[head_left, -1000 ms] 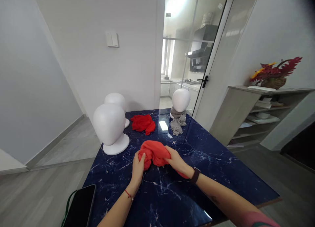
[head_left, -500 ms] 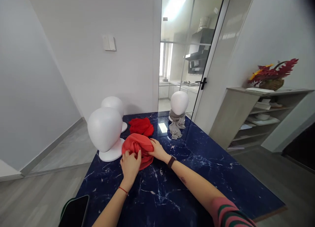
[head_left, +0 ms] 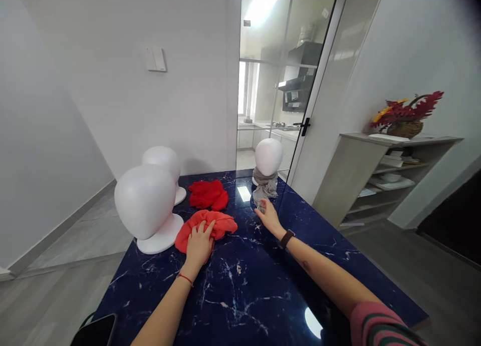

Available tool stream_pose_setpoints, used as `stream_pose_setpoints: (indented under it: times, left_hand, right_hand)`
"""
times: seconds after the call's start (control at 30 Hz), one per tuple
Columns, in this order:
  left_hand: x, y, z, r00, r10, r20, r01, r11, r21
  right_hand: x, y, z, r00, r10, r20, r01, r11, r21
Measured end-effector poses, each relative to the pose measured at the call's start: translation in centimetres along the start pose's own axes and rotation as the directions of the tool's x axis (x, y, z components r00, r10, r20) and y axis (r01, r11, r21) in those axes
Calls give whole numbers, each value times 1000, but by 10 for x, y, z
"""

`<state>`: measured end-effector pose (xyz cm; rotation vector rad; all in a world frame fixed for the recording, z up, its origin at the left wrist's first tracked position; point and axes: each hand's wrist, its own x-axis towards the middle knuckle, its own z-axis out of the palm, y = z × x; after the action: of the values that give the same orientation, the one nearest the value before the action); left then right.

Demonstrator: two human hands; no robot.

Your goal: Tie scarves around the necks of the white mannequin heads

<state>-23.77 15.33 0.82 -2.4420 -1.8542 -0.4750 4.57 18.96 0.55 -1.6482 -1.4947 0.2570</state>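
My left hand (head_left: 199, 245) presses down on a crumpled coral-red scarf (head_left: 225, 223), its fingers curled into the folds. My right hand (head_left: 269, 219) is off that scarf, fingers apart and holding nothing. It is close to the hanging end of a grey scarf (head_left: 265, 190), which wraps the neck of a white mannequin head (head_left: 269, 156) at the back of the table. Whether its fingertips touch the grey cloth I cannot tell. Behind the coral scarf lies a bunched bright red scarf (head_left: 209, 194).
Two more white mannequin heads stand at the left, a near one (head_left: 146, 202) and a far one (head_left: 162, 160) partly hidden behind it. A dark phone (head_left: 93, 332) lies at the front left edge of the blue marbled table (head_left: 240, 306). A glass door (head_left: 278, 85) rises behind.
My right hand has let go of the coral scarf and moved right, toward the grey scarf. My left hand has stayed on the coral scarf, which now lies flatter. The view has shifted slightly.
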Motion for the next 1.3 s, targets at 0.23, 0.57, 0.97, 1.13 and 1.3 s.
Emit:
stream_pose_setpoints:
  times: [0.23,0.57,0.97,1.13,1.3]
  left_hand:
    - [10,-4,12,996,-6,-86,11,998,57]
    - [14,-10,18,993,-72,-90,72,997,-3]
    - [13,-9,17,987,-27,-160,28,1000,0]
    - [9,-6,14,987,19,-162,-20,1000,-4]
    - [11,-5,13,992,8,-129,-5,1000,29]
  right_hand:
    - [95,46,-11,972,156,-176,-185,970,-160]
    - [164,64,15,860,467,-205,-501,849,-169]
    - [153,68,-4,919,297,-258,-336,934,-121]
    - [111,57,-21,930,190,-316,-217,975,-54]
    - [43,46,-40,940,105,-324,-108,994,12]
